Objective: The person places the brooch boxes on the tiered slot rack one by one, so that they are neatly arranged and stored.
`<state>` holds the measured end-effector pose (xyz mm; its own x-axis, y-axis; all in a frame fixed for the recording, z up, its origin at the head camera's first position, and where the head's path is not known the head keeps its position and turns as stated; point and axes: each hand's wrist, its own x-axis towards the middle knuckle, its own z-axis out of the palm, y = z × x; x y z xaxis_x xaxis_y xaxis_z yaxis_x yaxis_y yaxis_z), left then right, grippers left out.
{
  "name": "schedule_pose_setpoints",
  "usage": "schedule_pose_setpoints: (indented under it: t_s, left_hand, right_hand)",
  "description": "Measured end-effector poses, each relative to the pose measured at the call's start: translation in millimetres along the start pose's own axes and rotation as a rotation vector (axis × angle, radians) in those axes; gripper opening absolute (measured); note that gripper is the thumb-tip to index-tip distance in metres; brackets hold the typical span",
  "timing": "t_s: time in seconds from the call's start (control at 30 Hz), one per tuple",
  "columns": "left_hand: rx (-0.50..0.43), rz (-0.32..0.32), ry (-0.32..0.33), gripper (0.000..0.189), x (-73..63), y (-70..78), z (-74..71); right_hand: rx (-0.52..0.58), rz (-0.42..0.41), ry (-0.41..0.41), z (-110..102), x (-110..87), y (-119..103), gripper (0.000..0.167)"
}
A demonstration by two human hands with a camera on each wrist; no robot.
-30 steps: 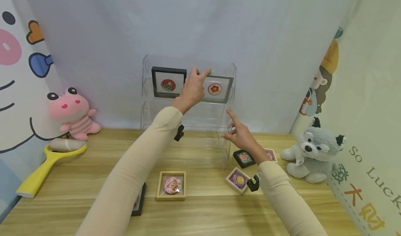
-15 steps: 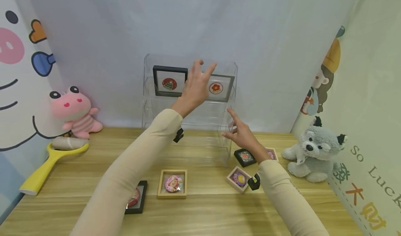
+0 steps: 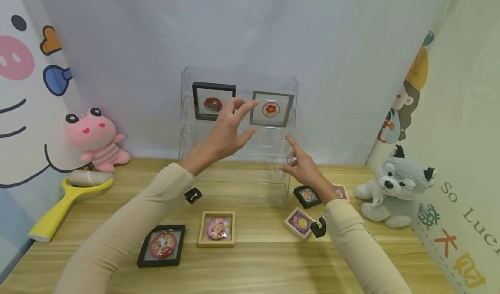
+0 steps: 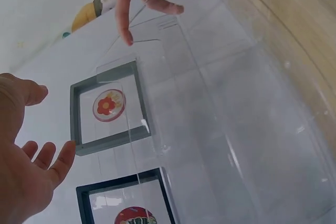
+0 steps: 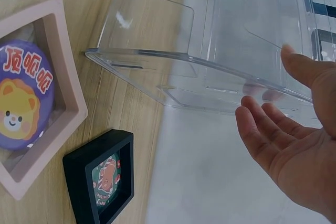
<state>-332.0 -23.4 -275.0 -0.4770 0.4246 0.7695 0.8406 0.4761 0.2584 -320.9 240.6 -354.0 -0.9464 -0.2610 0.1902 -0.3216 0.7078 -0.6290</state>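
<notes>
A clear acrylic tiered rack (image 3: 230,177) stands on the table. On its top tier, a black frame with a Christmas-tree badge (image 3: 212,105) leans at left, and a grey frame with a red-flower badge (image 3: 271,109) leans at right. My left hand (image 3: 224,133) hovers in front of these frames, fingers spread and holding nothing; its fingertips overlap both frames in the head view. My right hand (image 3: 306,169) is at the rack's right side, thumb and relaxed fingers on either side of the clear side panel (image 5: 226,74).
On the table lie a black frame with a red badge (image 3: 162,245), a wooden frame (image 3: 216,229), a pale frame with a purple badge (image 3: 299,223), a small black frame (image 3: 307,196) and another pale frame (image 3: 341,192). Plush toys (image 3: 394,187) and a yellow-handled roller (image 3: 54,216) flank them.
My left hand has drawn away from the grey frame, moving left and down toward me, which uncovers that frame and the red-badge frame. The right hand stays at the rack's side.
</notes>
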Motion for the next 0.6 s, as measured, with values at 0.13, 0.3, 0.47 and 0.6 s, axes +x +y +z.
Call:
schedule_pose_setpoints:
  t_s: [0.13, 0.3, 0.47, 0.6]
  left_hand:
    - [-0.054, -0.051, -0.049, 0.063, -28.5, -2.0, -6.4]
    - [-0.089, -0.103, -0.116, 0.066, -64.2, -4.7, -11.5]
    - [-0.098, -0.153, -0.205, 0.068, -98.9, -6.0, -13.7]
    - [-0.127, -0.216, -0.275, 0.066, -122.2, -6.5, -11.7]
  right_hand:
    - [0.004, -0.003, 0.001, 1, -1.2, 0, 0.092]
    - [0.006, -0.010, 0.006, 1, -1.9, 0, 0.092]
    - [0.005, -0.010, 0.006, 0, -1.2, 0, 0.091]
    - [0.005, -0.009, 0.007, 0, -1.7, -1, 0.092]
